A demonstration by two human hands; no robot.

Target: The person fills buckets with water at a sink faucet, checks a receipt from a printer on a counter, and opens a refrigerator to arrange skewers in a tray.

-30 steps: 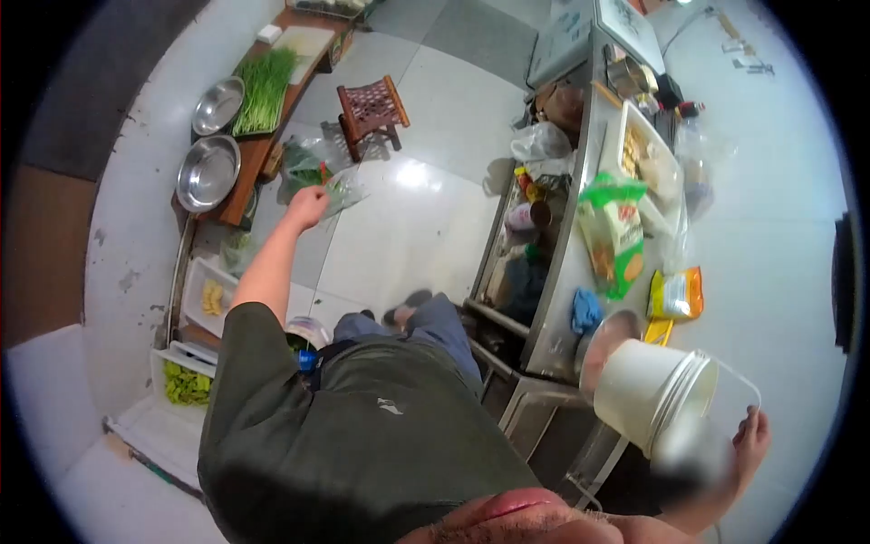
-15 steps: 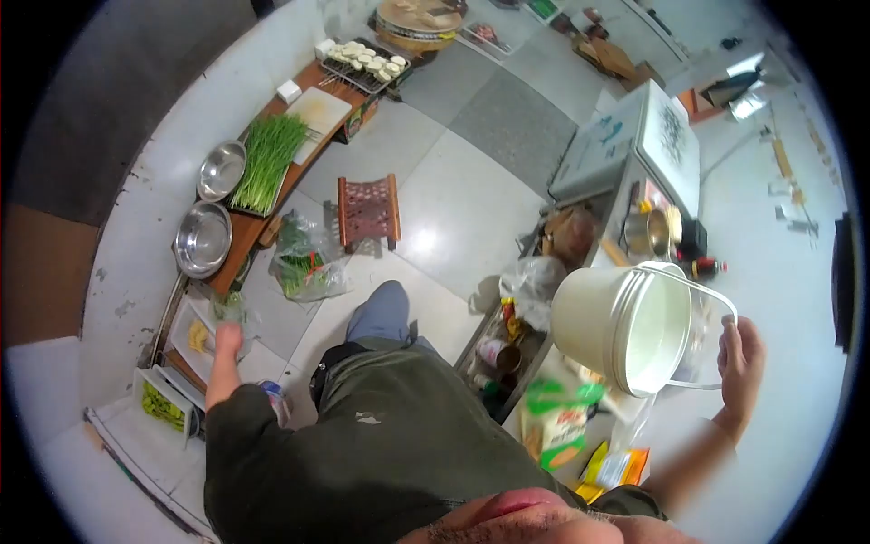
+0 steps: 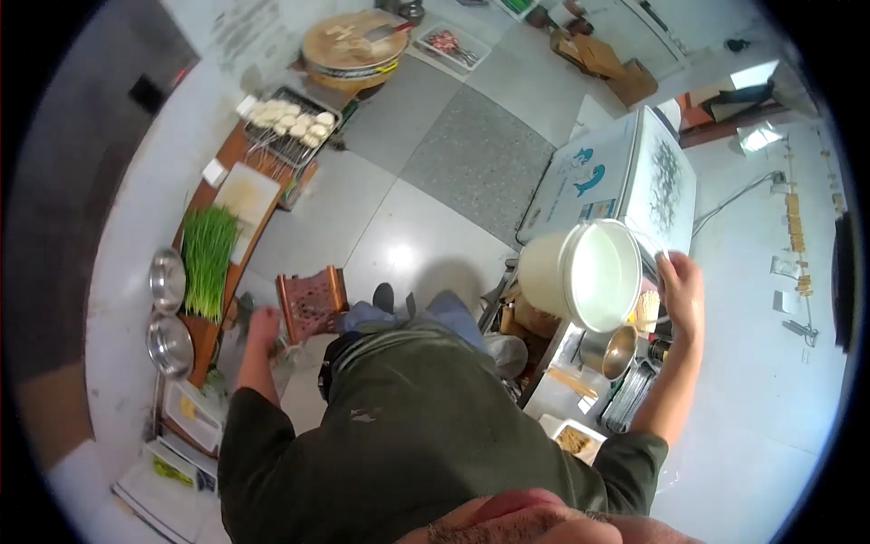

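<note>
My right hand is closed around the thin handle of a white bucket. The bucket hangs tilted, its round mouth facing right, and its pale inside shows no clear contents. It is above the edge of the counter on my right. Low at my other side is my left hand, seen from above with its fingers hidden. It is near a small stool with a reddish-brown woven seat, and a clear plastic bag lies partly behind it.
Left, a wooden bench bears green chives, a cutting board and a tray of pale round slices. Two steel bowls stand beside it. A white chest freezer is ahead right; a metal pot stands on the counter.
I have moved forward past the counter, and the stool is now closer to my legs. The bucket is still in my right hand. My left hand has swung slightly forward.
</note>
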